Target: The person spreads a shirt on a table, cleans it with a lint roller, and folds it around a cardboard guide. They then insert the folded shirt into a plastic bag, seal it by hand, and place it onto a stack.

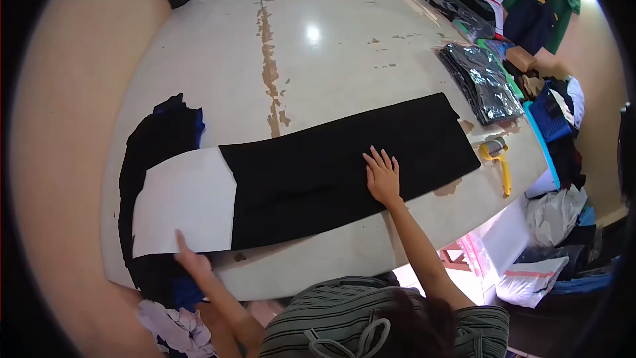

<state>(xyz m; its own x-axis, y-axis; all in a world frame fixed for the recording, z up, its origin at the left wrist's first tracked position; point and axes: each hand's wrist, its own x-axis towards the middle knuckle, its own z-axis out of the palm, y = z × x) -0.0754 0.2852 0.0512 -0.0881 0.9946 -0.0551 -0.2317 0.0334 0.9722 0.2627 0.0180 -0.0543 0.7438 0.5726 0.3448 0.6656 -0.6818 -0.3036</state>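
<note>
Black fabric (318, 172) beneath right hand (383, 178)

From here I see matt black cloth (344, 166), a smooth, matt white sheet (189, 202) that looks like paper, glossy clear plastic on the packets (482, 83), and a table (199, 46) with a smooth, shiny surface, roughly flaked in brown patches.

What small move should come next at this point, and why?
Probably slide the right hand lightly toward the white piece, smoothing the black cloth: faint creases show between them, and that hand already lies flat on the cloth, while the left hand is at the white piece's near edge.
</note>
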